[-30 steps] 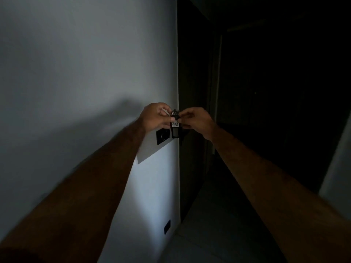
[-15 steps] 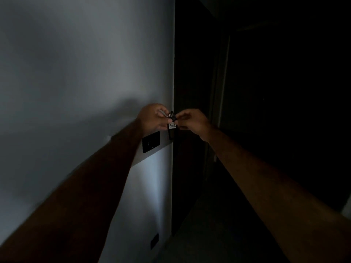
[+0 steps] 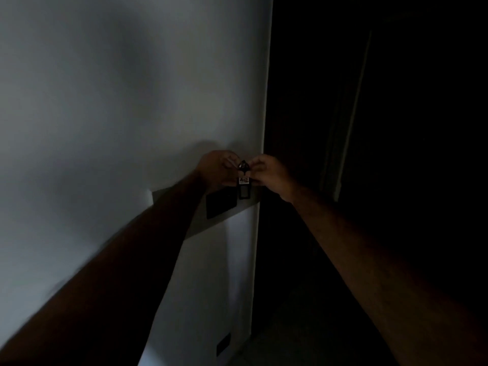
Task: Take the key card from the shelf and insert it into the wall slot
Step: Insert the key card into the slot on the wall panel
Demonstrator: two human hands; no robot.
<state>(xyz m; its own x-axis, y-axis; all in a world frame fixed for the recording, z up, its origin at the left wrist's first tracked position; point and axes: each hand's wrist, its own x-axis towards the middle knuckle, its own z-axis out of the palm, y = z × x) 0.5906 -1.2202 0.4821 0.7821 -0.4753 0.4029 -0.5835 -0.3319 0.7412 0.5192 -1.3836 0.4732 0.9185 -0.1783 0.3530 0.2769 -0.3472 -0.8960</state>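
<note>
The scene is very dim. A small dark key card (image 3: pixel 244 192) with a white label and a metal ring on top hangs between my two hands, close to the white wall's corner. My left hand (image 3: pixel 217 167) pinches the ring from the left. My right hand (image 3: pixel 268 171) pinches it from the right. Just below my left hand, a dark rectangular wall plate (image 3: pixel 220 204) sits on a grey panel (image 3: pixel 211 224). The card's lower end hangs beside the plate's right edge. Whether the card touches a slot I cannot tell.
The white wall (image 3: pixel 118 114) fills the left half and ends at a vertical corner (image 3: pixel 264 128). To the right lies a dark hallway with a faint door frame (image 3: pixel 353 114). A small dark socket (image 3: pixel 223 344) sits low on the wall near the floor.
My view has shifted, so the hands and wall plate sit a little further left and lower. Both hands keep holding the key card at the wall corner.
</note>
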